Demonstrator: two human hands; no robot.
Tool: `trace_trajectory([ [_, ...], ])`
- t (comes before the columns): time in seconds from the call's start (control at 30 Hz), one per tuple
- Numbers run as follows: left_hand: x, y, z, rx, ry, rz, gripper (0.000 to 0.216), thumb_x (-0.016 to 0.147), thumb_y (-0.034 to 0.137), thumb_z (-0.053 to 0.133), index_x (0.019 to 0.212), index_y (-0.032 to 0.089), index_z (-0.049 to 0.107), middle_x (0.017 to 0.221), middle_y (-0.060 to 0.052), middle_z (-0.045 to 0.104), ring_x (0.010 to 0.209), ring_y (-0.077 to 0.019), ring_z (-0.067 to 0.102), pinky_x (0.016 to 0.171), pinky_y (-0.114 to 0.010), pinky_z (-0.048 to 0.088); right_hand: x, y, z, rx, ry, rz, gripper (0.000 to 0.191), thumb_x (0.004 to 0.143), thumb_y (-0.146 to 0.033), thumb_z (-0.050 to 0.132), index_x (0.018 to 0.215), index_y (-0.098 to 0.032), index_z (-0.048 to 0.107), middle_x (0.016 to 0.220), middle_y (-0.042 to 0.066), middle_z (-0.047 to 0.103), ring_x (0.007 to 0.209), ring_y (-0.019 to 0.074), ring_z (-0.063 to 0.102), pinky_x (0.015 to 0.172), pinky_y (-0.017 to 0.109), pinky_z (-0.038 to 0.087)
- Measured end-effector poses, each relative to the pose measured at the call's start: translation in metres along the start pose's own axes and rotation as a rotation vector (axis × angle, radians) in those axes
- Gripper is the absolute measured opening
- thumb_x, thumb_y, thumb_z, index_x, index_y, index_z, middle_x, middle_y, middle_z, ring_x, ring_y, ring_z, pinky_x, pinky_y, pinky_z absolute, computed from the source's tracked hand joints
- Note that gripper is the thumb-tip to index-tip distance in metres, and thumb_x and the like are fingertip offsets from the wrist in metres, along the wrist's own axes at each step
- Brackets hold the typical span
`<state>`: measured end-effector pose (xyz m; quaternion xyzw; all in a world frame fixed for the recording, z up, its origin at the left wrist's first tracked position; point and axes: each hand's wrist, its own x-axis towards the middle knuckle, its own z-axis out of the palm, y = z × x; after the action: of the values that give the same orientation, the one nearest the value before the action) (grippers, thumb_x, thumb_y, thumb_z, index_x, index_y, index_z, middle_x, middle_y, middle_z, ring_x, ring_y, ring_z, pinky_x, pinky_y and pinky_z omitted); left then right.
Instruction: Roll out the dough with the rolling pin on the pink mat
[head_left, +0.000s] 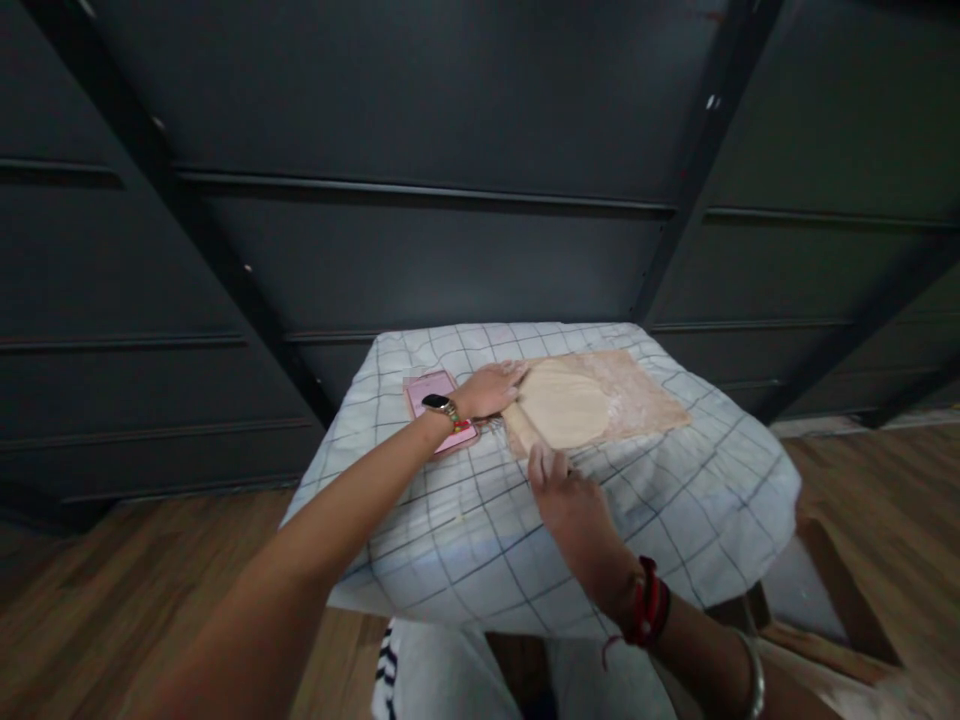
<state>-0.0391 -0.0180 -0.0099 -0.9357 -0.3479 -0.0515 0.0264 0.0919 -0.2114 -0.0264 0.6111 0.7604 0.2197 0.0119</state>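
Observation:
A flat round disc of pale dough (564,404) lies on a floured wooden board (651,400) on a table covered with a white checked cloth (675,500). Along the dough's left edge lies a tan rolling pin (525,428). My left hand (491,388) rests flat on the pin's far end with its fingers stretched out; the wrist wears a watch. At the pin's near end, my right hand (564,492) presses down with its fingers lying flat. Red threads and a bangle circle that wrist.
A pink phone (429,387) lies on the cloth under my left wrist, just left of the board. Dark metal panels and slanted beams (480,150) stand behind the table. Wooden floor (112,590) surrounds it. My lap is below the table's near edge.

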Motion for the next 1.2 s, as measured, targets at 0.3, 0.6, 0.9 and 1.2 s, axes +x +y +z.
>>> trace_trajectory([
  [0.3,0.039,0.018,-0.001,0.058,-0.023,-0.128,0.056,0.087,0.020,0.032,0.141,0.003,0.029,0.141,-0.015,0.039,0.131,-0.0218,0.034,0.106,-0.031,0.027,0.009,0.069,0.023,0.137,-0.042,0.060,0.023,0.089,-0.020,0.042,0.107,-0.014,0.056,0.077,0.008,0.064,0.064,0.0157,0.064,0.050,0.021,0.042],
  [0.6,0.044,0.014,0.000,0.023,-0.107,-0.080,0.062,0.088,0.031,0.033,0.145,0.011,0.020,0.146,-0.012,0.031,0.134,-0.0227,0.028,0.107,-0.033,0.023,0.009,0.053,0.017,0.038,-0.057,0.103,0.031,0.088,-0.007,0.037,0.114,-0.010,0.052,0.076,0.009,0.063,0.061,0.0133,0.063,0.050,0.019,0.042],
  [0.9,0.000,0.005,0.002,0.029,-0.016,-0.011,0.056,0.086,0.023,0.031,0.141,0.008,0.029,0.147,-0.013,0.030,0.134,-0.0199,0.029,0.109,-0.034,0.019,-0.005,0.010,0.002,0.103,-0.078,0.040,0.042,0.087,-0.006,0.035,0.128,-0.009,0.043,0.085,0.013,0.062,0.063,0.0151,0.062,0.053,0.024,0.047],
  [1.2,0.028,0.024,0.002,0.015,-0.003,-0.153,0.053,0.089,0.022,0.027,0.140,0.007,0.029,0.141,-0.015,0.040,0.132,-0.0209,0.033,0.106,-0.033,0.027,0.003,0.078,0.025,0.199,-0.029,0.049,0.039,0.089,-0.020,0.043,0.127,-0.013,0.047,0.085,0.009,0.067,0.070,0.0162,0.065,0.059,0.022,0.047],
])
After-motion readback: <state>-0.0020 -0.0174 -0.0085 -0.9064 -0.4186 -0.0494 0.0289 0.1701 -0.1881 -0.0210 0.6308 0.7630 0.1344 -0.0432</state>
